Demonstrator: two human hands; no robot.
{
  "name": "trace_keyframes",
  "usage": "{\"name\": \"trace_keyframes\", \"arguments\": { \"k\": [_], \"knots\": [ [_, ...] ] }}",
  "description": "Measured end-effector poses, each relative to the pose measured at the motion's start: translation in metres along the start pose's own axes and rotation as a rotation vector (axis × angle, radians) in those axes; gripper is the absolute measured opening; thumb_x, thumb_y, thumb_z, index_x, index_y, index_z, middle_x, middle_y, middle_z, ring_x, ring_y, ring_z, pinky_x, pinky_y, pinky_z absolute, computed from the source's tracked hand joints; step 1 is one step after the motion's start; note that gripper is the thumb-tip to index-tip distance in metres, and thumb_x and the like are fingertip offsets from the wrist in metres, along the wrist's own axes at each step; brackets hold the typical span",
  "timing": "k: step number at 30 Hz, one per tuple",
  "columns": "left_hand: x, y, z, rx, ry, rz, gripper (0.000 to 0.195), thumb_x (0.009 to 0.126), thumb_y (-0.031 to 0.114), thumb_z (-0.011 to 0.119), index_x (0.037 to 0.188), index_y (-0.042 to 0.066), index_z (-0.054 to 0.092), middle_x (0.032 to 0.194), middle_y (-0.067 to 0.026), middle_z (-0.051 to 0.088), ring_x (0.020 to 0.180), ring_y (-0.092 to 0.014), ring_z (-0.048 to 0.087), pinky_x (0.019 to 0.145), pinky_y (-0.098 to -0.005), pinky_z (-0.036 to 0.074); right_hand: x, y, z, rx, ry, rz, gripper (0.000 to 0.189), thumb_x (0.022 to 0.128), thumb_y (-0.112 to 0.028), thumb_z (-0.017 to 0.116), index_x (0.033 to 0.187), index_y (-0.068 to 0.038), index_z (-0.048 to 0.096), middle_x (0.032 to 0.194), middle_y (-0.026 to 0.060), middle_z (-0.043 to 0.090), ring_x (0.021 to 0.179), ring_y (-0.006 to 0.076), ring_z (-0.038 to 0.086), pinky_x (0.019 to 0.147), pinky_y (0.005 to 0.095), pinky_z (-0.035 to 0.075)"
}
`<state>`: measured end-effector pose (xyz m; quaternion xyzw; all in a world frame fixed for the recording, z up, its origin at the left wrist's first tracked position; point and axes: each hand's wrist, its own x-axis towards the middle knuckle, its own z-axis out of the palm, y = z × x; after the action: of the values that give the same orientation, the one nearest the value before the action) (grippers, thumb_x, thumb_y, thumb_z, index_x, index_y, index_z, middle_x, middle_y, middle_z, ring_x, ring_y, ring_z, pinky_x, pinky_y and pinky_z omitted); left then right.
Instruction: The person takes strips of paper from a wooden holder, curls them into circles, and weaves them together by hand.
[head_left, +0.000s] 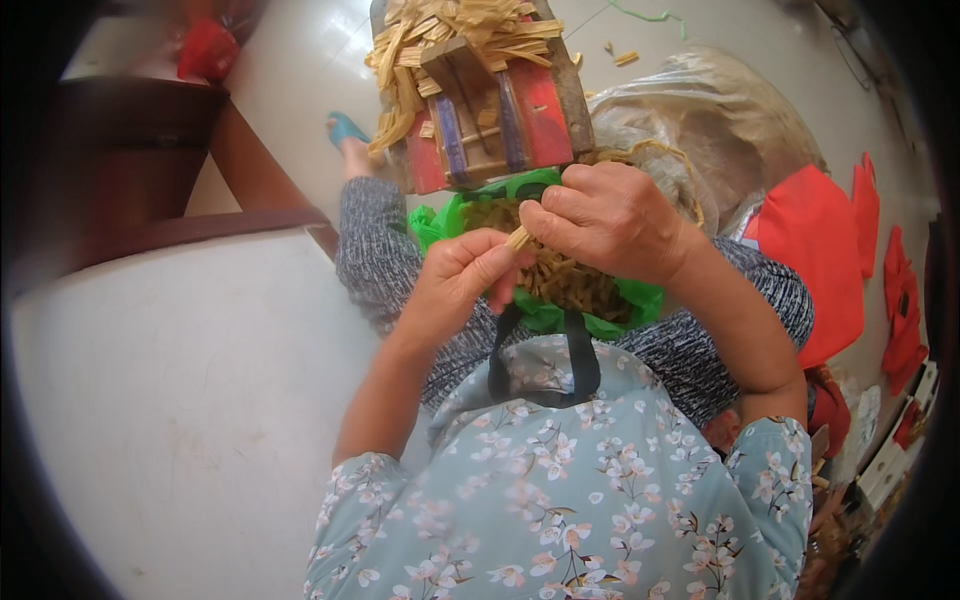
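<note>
Between thumb and fingers, my left hand (469, 274) pinches a short pale-yellow dried strip (519, 238). My right hand (611, 217) is closed at the strip's other end, its knuckles upward; the fingertips are mostly hidden. Beneath both hands a green plastic bag (645, 296) lies open, filled with cut yellowish-brown pieces (566, 281). Just beyond them stands a wooden bench device (536, 112) with red panels, purple bands and an upright wooden block (459, 67). Long dried strips (469, 26) are heaped over its far end.
A white tabletop (165, 420) fills the left side, with dark red furniture (142, 150) behind it. At right sit a large translucent plastic sack (697, 105) and a red bag (810, 262). Loose pieces (625, 58) and a green string (652, 16) lie on the tiled floor.
</note>
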<state>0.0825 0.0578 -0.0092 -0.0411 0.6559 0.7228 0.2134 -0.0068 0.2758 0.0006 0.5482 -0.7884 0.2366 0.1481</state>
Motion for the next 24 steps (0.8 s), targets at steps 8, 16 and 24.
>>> {"name": "trace_keyframes", "arguments": {
  "k": [8,16,24],
  "knots": [
    [-0.023,0.009,-0.004,-0.646,-0.138,0.219,0.025,0.102,0.028,0.056,0.095,0.006,0.064,0.066,-0.0001,0.052,0.055,-0.011,0.046,0.054,-0.0295,0.041,-0.037,-0.009,0.003,0.474,0.031,0.462,0.015,0.092,-0.020,0.066,0.090,-0.005,0.064,0.074,0.0086,0.062,0.065,0.0229,0.063,0.058,0.0351,0.049],
    [-0.014,0.022,0.021,0.553,0.072,0.711,0.018,0.075,0.010,0.077,0.091,0.005,0.069,0.123,-0.0140,0.065,0.110,-0.031,0.064,0.092,-0.0414,0.051,-0.031,-0.051,0.001,1.189,-0.112,0.749,0.020,0.099,-0.020,0.060,0.090,-0.003,0.064,0.071,0.0059,0.063,0.060,0.0127,0.057,0.056,0.0286,0.045],
    [-0.022,0.008,0.039,1.180,0.099,0.822,0.014,0.069,0.014,0.075,0.078,0.011,0.065,0.107,-0.0033,0.062,0.093,-0.021,0.064,0.071,-0.0302,0.053,-0.032,-0.052,-0.007,1.595,-0.180,1.153,0.015,0.094,-0.021,0.067,0.093,-0.006,0.069,0.072,-0.0010,0.063,0.062,0.0029,0.054,0.051,0.0176,0.038]
  ]
}}
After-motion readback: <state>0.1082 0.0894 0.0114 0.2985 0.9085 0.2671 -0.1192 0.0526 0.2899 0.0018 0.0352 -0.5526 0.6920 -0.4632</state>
